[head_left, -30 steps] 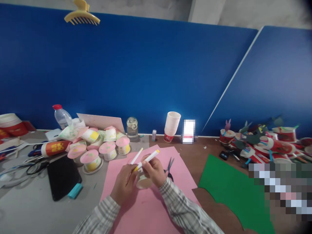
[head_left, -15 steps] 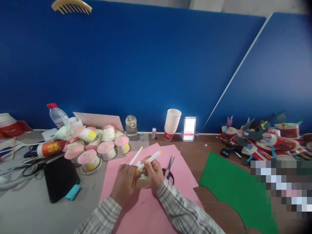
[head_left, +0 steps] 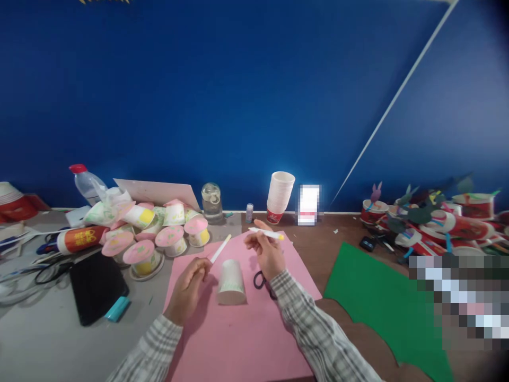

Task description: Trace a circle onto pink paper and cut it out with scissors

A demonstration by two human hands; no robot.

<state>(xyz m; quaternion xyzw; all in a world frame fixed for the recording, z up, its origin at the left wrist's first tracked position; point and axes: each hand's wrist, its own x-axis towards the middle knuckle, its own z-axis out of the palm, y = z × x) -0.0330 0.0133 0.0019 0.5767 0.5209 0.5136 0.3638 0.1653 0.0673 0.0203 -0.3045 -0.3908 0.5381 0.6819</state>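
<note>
My right hand (head_left: 268,257) is raised over the far part of the pink paper (head_left: 238,339), pinching a white marker (head_left: 267,234) with a yellow end pointing right. Beneath that wrist lie scissors (head_left: 260,280), blades mostly hidden. On the left, my left hand (head_left: 189,289) has its fingers closed; whether something small is inside cannot be seen. Its fingertips meet the lower end of another white marker (head_left: 220,250) with a yellow tip, slanting over the paper. Between both hands a white paper cup (head_left: 231,280) with faint green marks rests on its side, untouched.
Decorated cups with pink discs (head_left: 170,237), a black tablet-like slab (head_left: 97,289) and a blue marker cap (head_left: 116,309) are left. Behind stand a jar (head_left: 212,202) and stacked cups (head_left: 280,192). Green sheet (head_left: 382,307) and red cups (head_left: 453,228) lie right.
My hands have parted from over the cup, uncovering it. The right hand carried its marker up and away; the left shifted left. The slanting marker stayed in place, and the view tilted slightly.
</note>
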